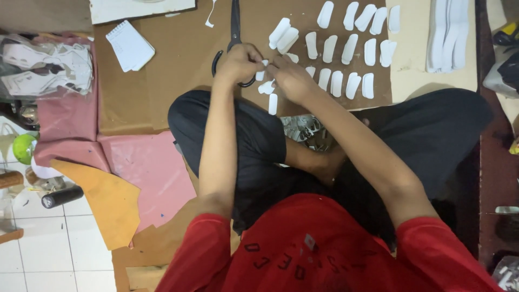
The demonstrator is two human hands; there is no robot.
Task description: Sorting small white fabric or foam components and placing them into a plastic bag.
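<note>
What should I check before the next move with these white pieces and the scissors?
1. Left hand and right hand both on a small white piece: ok, both pinch it between them.
2. Scissors out of the hands: ok, they lie on the brown cardboard, handles just under the left hand.
3. Scissor blades shut: cannot tell, the view is too narrow.
4. Rows of white pieces laid apart: ok, mostly separate on the cardboard.
5. Loose pieces near the knee: not ok, one sits at the cardboard's edge.
6. White stack at the right: ok, clear of both hands.
</note>
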